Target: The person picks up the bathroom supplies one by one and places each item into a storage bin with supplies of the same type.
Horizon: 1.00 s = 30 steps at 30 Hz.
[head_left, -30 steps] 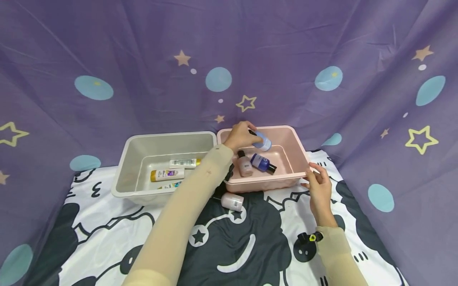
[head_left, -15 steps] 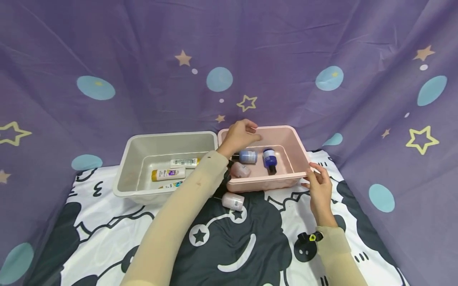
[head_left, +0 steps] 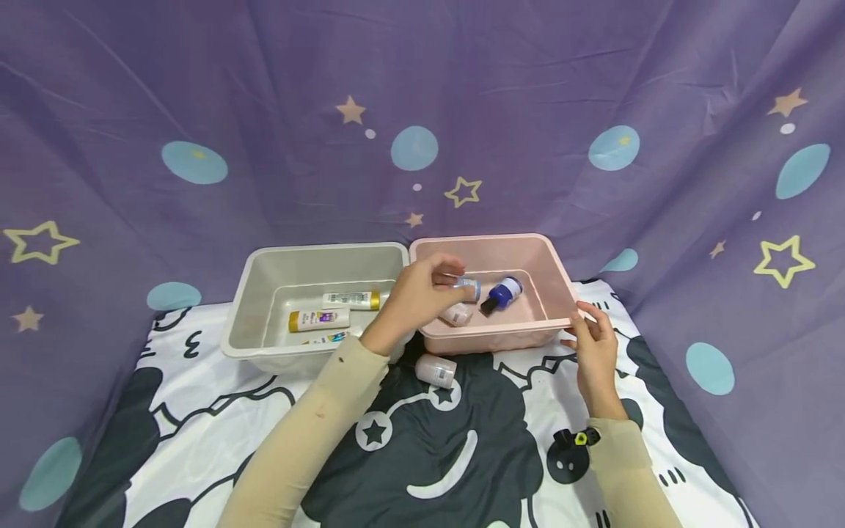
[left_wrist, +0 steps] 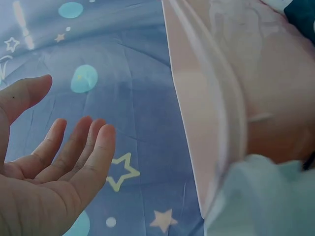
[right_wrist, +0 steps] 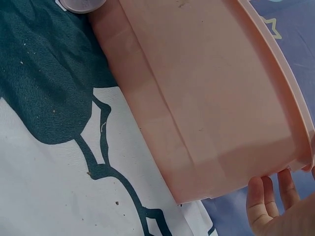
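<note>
My left hand (head_left: 422,297) hovers over the left side of the pink bin (head_left: 496,339). In the left wrist view that hand (left_wrist: 59,177) has loosely bent, spread fingers with nothing between them. Below it in the bin lie a light blue bottle (head_left: 471,289), partly hidden by the fingers, and a pale pink bottle (head_left: 457,315). To their right is a dark blue bottle (head_left: 505,292) with a black cap. My right hand (head_left: 596,359) holds the pink bin's front right corner at the rim, its fingertips (right_wrist: 257,196) against the outer wall in the right wrist view.
A grey bin (head_left: 264,353) stands left of the pink one, with a white tube (head_left: 351,300), a gold-capped tube (head_left: 320,320) and another tube (head_left: 326,339) inside. One more pale pink bottle (head_left: 436,371) lies on the cloth (head_left: 502,433) in front. A purple curtain (head_left: 515,88) hangs behind.
My left hand has let go of the light blue bottle into the pink bin, then drawn back leftward and nearer. The dark blue bottle has turned. My right hand has kept its place.
</note>
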{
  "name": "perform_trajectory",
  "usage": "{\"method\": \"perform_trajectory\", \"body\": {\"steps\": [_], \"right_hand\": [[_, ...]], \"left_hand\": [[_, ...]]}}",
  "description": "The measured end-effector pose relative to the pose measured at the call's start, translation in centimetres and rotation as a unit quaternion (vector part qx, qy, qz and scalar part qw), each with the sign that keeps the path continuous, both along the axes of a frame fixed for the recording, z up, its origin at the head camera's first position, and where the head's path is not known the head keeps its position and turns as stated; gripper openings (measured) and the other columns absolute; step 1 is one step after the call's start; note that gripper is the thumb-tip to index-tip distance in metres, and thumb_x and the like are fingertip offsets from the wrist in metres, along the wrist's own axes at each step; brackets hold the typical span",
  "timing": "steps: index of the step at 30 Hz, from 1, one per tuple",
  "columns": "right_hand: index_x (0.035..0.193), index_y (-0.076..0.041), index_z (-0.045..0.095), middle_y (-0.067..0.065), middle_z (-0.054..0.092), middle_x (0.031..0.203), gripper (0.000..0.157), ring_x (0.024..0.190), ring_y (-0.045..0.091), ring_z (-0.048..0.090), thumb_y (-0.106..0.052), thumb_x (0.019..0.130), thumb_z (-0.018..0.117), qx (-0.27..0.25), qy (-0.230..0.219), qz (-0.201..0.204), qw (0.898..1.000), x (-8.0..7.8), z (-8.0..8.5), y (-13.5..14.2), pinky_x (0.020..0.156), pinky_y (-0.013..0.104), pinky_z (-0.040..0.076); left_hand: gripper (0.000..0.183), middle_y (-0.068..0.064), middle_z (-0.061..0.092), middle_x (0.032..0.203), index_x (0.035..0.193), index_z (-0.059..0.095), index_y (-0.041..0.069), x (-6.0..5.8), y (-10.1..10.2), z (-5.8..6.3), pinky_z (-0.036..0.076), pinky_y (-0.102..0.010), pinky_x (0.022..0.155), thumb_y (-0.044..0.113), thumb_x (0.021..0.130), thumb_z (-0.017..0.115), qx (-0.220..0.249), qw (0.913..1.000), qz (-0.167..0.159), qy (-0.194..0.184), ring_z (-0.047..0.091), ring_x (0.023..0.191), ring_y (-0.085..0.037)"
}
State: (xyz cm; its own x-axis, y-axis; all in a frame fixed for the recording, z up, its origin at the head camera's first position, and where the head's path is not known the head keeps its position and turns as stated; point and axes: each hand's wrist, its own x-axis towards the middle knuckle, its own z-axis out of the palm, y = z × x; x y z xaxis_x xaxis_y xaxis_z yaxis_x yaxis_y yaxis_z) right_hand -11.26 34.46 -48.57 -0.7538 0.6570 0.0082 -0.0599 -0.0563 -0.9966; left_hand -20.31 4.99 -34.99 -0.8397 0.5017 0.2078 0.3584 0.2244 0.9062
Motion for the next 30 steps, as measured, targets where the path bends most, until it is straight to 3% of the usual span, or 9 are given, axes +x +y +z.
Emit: {"method": "perform_trajectory", "body": {"steps": [5,11,16,20,30], "right_hand": [[0.131,-0.012,0.063,0.014,0.063,0.108,0.033,0.087,0.017,0.065,-0.021,0.099,0.067,-0.004,0.003,-0.001,1.000,0.0,0.0,0.0,0.064,0.025,0.057],[0.130,-0.013,0.063,0.008,0.063,0.104,0.032,0.087,0.016,0.065,-0.020,0.099,0.065,-0.002,-0.003,-0.001,1.000,0.1,0.0,-0.2,0.065,0.025,0.058],[0.131,-0.015,0.063,0.008,0.061,0.106,0.031,0.088,0.016,0.064,-0.020,0.100,0.065,0.002,-0.008,-0.001,1.000,0.2,0.0,-0.3,0.064,0.024,0.058],[0.131,-0.015,0.063,0.008,0.062,0.106,0.033,0.088,0.018,0.064,-0.021,0.099,0.066,-0.002,-0.007,0.000,1.000,0.1,0.0,-0.2,0.065,0.025,0.058],[0.130,-0.013,0.064,0.008,0.064,0.102,0.033,0.085,0.016,0.064,-0.022,0.098,0.068,-0.006,0.002,-0.005,1.000,0.1,0.1,-0.3,0.065,0.026,0.057]], "left_hand": [[0.033,-0.005,0.068,0.112,0.116,0.067,0.003,2.2,-2.0,-1.2,0.056,-0.031,0.089,0.012,0.087,0.079,0.036,0.9993,0.012,-0.002,0.067,0.101,-0.018],[0.030,-0.004,0.068,0.112,0.115,0.068,0.005,4.7,-4.0,-3.5,0.056,-0.035,0.090,0.008,0.087,0.078,0.055,0.9980,0.029,-0.002,0.068,0.101,-0.017],[0.033,-0.007,0.067,0.117,0.119,0.067,0.008,6.4,-5.4,-5.8,0.055,-0.038,0.092,0.012,0.088,0.079,0.057,0.9972,0.024,-0.041,0.067,0.106,-0.022],[0.033,-0.010,0.067,0.119,0.120,0.067,0.009,7.4,-6.3,-8.1,0.056,-0.033,0.089,0.015,0.089,0.078,0.058,0.9941,0.036,-0.084,0.066,0.108,-0.028],[0.039,-0.007,0.066,0.123,0.124,0.066,0.014,8.5,-7.8,-12.9,0.059,-0.032,0.078,0.021,0.088,0.080,-0.017,0.9891,0.096,-0.110,0.068,0.106,-0.025]]}}
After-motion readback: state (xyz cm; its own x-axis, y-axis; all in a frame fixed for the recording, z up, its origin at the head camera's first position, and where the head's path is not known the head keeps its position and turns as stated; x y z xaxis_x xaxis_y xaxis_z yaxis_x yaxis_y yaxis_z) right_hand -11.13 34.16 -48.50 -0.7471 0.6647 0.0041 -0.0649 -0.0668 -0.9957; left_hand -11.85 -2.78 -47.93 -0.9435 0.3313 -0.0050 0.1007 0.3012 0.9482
